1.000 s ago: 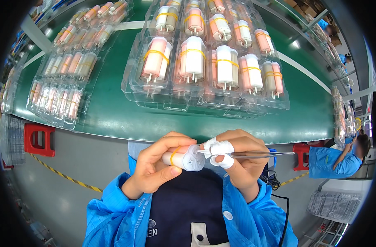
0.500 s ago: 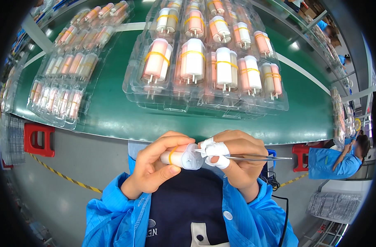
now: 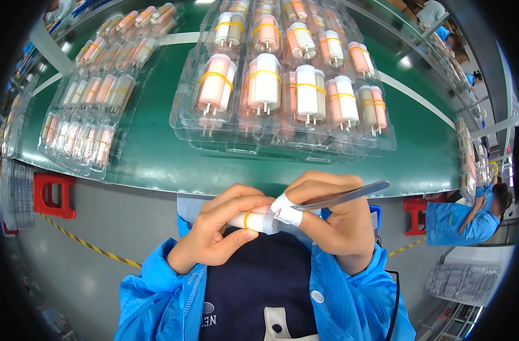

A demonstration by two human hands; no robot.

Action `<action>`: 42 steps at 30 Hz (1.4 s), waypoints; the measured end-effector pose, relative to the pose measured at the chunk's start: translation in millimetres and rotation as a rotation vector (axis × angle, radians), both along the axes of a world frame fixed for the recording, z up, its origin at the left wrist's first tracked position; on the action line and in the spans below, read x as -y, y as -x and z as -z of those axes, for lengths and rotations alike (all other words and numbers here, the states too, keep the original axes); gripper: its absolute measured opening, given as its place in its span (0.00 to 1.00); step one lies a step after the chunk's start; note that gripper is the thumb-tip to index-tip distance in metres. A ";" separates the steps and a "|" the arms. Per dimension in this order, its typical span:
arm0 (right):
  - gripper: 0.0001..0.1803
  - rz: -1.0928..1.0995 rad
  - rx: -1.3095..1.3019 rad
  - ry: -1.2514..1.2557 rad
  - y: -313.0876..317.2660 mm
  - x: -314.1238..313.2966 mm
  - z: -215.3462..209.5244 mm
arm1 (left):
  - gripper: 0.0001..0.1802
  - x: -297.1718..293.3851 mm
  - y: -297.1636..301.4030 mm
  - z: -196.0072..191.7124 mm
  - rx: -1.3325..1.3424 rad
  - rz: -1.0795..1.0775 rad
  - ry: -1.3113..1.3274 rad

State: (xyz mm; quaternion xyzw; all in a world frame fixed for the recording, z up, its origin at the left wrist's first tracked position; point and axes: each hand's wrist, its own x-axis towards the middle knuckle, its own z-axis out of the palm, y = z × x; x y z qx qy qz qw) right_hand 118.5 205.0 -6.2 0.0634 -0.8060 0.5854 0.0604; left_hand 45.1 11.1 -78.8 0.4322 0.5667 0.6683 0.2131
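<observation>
Close to my chest my left hand (image 3: 216, 230) grips a white cylinder with a yellow band (image 3: 258, 219), lying sideways. My right hand (image 3: 333, 219) meets it at its right end, with white tape wrapped on the fingertips (image 3: 286, 208). In that same hand lie grey metal tweezers (image 3: 344, 196), their free end pointing right. The cylinder's right end is hidden by my fingers.
A green table (image 3: 157, 162) holds a stack of clear plastic trays (image 3: 282, 139) filled with several pink and white banded cylinders. More filled trays (image 3: 83, 122) lie at the left. A red stool (image 3: 54, 196) stands below left. Another person in blue (image 3: 461, 219) sits at the right.
Both hands stay together at my chest. The cylinder has turned slightly in my left hand, and the tweezers have tilted a little upward at their free end.
</observation>
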 end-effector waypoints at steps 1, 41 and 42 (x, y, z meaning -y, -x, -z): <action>0.05 0.008 0.000 -0.017 0.4 -0.2 0.3 | 0.23 -0.1 0.6 1.2 0.007 0.006 -0.005; 0.12 0.297 -0.262 0.412 -16.8 17.7 33.3 | 0.27 -11.4 -9.7 4.2 -0.126 -0.201 -0.041; 0.12 0.292 -0.276 0.402 -16.7 17.9 32.2 | 0.27 -11.5 -10.6 4.5 -0.106 -0.204 -0.045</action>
